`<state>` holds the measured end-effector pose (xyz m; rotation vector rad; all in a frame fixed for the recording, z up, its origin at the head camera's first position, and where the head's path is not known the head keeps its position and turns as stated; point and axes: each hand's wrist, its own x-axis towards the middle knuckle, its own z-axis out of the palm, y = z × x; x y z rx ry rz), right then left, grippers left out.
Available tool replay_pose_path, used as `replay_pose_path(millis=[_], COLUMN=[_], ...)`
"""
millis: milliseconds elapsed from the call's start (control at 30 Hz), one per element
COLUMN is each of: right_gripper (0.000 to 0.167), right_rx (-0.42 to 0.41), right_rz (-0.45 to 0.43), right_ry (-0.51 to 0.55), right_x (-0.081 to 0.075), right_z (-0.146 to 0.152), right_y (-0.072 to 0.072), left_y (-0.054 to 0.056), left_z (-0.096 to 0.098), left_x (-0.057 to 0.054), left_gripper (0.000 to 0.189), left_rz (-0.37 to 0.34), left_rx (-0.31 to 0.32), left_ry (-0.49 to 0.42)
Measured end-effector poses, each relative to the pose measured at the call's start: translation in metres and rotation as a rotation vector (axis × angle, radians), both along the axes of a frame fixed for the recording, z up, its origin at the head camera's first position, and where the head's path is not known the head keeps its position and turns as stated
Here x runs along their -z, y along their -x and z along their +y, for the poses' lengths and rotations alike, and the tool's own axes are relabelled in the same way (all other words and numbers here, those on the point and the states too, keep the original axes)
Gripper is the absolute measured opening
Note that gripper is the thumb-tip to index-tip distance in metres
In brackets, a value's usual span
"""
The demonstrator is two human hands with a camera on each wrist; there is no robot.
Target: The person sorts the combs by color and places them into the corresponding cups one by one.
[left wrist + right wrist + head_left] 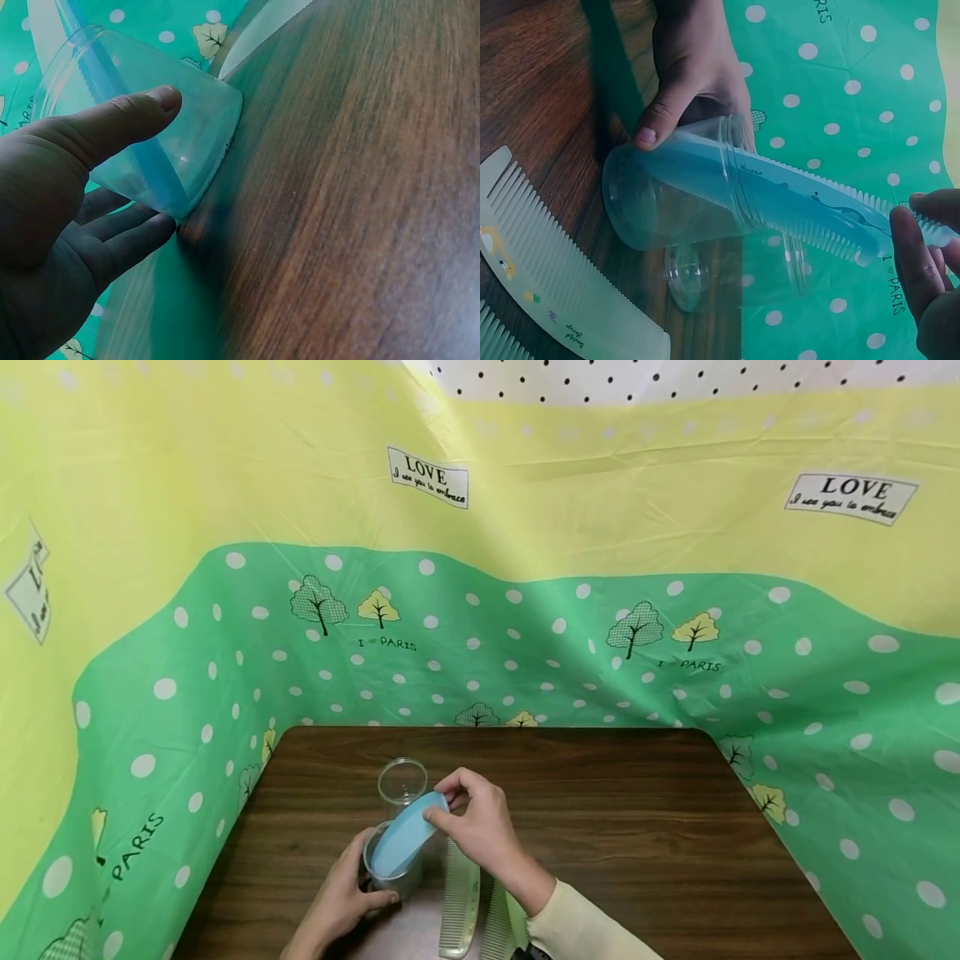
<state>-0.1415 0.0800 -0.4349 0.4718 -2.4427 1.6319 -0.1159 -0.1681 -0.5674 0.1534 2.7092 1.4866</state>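
Observation:
My left hand (341, 885) grips a clear plastic jar (406, 885) from the side, thumb and fingers round its wall. The jar stands on the table near its front. My right hand (480, 822) pinches the upper end of a light blue comb (408, 837), which leans with its lower part inside the jar. In the right wrist view the blue comb (810, 199) shows teeth along both the upper and lower outlines; two overlapping combs are possible, but I cannot tell. Through the jar wall in the left wrist view, a blue strip (154, 169) reaches the bottom.
Behind the gripped jar stands another clear container (402, 779). Right of the jar lie a pale green comb (468, 902) and another green comb (517, 920), partly hidden by the right forearm. Patterned green and yellow cloth (525, 635) surrounds the brown wooden table (637, 827).

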Motion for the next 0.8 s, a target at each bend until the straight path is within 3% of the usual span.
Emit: replay_pose_path(millis=[800], right_gripper=[0.027], right_rx=[-0.040], right_rz=[-0.038], right_ry=[-0.075], right_x=[0.0065], right_z=[-0.0085], right_y=[0.0081], left_y=[-0.0036], left_z=[0.0026], left_x=[0.0021], left_gripper=[0.102], left_rz=[0.045], left_rx=[-0.014], left_ry=[-0.032])
